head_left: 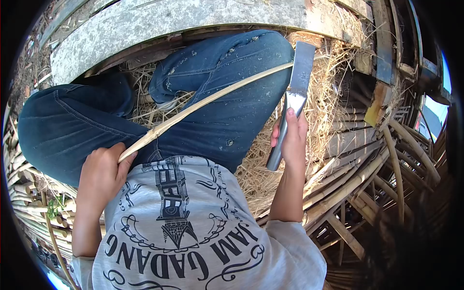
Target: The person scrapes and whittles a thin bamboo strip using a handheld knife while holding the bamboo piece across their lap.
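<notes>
My left hand point(101, 170) is closed around the near end of a long, pale bamboo strip point(207, 100). The strip slants up and right across my jeans, and its far end passes behind the blade of a broad, square-tipped knife point(302, 65). Whether blade and strip touch, I cannot tell. Wrapped around the knife's grey metal handle is my right hand point(293, 137), with the thumb lying along the top near the blade. The blade points away from me, over the edge of my knee.
Pale shavings point(321, 104) cover the ground to the right of my legs. A weathered plank point(193, 18) runs across the far side. Bamboo poles point(338, 193) are stacked at the right, and more cut bamboo point(46, 212) lies at the left. Upright timbers point(384, 43) stand at the far right.
</notes>
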`<state>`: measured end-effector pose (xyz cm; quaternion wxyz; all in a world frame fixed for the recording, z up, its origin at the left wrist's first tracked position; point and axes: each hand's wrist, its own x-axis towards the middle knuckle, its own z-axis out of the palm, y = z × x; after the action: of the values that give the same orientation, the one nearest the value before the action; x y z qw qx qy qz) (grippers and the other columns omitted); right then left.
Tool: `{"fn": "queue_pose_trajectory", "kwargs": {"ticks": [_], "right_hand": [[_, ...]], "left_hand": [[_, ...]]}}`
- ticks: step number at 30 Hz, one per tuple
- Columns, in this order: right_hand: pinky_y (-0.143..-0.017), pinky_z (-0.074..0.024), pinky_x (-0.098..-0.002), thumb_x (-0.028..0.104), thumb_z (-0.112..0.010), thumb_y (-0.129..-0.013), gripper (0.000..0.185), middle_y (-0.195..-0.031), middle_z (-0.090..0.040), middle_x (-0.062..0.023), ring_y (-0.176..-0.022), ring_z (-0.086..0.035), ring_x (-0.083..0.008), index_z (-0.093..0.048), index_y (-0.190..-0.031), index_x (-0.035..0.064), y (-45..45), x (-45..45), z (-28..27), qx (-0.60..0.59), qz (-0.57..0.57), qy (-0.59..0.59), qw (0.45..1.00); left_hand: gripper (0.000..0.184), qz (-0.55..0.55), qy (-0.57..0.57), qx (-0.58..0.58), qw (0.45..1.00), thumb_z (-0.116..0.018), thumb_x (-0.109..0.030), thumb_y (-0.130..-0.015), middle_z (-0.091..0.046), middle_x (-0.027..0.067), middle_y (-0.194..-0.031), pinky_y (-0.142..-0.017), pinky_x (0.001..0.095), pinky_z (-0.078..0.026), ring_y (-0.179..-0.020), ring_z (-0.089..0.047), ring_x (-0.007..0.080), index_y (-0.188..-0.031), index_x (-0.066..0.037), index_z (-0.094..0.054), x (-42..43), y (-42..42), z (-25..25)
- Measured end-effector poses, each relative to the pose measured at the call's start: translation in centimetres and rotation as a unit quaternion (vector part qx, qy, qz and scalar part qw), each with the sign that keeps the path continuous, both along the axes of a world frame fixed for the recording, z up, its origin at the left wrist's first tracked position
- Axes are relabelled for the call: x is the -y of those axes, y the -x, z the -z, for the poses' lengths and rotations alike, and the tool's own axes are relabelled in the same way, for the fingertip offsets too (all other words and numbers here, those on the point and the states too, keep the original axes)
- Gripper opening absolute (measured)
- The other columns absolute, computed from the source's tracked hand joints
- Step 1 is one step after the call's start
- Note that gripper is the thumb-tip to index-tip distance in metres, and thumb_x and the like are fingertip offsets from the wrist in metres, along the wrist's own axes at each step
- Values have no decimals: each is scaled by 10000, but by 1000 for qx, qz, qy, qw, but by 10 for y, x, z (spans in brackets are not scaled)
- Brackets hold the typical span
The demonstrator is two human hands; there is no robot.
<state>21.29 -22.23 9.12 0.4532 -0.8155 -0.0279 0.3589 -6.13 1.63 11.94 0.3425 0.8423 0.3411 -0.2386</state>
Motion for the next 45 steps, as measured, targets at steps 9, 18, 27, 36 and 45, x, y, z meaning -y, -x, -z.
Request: {"fn": "queue_pose_trajectory", "kwargs": {"ticks": [9, 18, 27, 36, 45], "right_hand": [[-397, -401, -217, 334, -447, -1041, 321, -602, -497, -15, -446, -490, -78, -524, -1055, 23, 0, -4, -8, 4, -38, 20, 999], [-461, -407, -262, 272, -538, -1005, 275, -619, -548, -25, -522, -544, -78, -542, -1076, 6, 56, -20, -13, -5, -194, 7, 981], [-364, -391, -227, 366, -437, -1041, 305, -573, -485, -32, -418, -480, -99, -484, -1004, 68, 18, -13, -2, 90, 2, 49, 995], [-379, -425, -240, 301, -415, -1049, 279, -588, -500, -56, -420, -494, -113, -455, -1118, 33, 25, -7, -5, 7, 17, 7, 1000], [-360, -395, -245, 376, -400, -1045, 282, -566, -482, -46, -394, -469, -121, -445, -969, 108, 11, 9, -7, -15, 11, 14, 1000]], "left_hand": [[295, 0, 6, 10, 1000, -631, -246, -916, -575, 227, -642, -604, 517, -434, -662, -579, 442, -749, -7, -593, 1, 3, 1], [300, 0, 5, 10, 1000, -633, -254, -919, -577, 220, -632, -592, 514, -432, -648, -580, 440, -753, -8, -597, 1, 1, 2], [250, -15, 8, 1, 1000, -635, -228, -908, -573, 235, -657, -614, 525, -413, -679, -567, 452, -808, 0, -619, 1, 9, 0], [229, 14, 12, -3, 1000, -625, -214, -903, -583, 237, -692, -648, 530, -415, -721, -574, 449, -831, 2, -608, -2, 11, 3], [225, 15, -4, -10, 1000, -623, -209, -908, -590, 235, -686, -628, 523, -423, -706, -578, 453, -832, 2, -617, 1, 9, 1]]}}
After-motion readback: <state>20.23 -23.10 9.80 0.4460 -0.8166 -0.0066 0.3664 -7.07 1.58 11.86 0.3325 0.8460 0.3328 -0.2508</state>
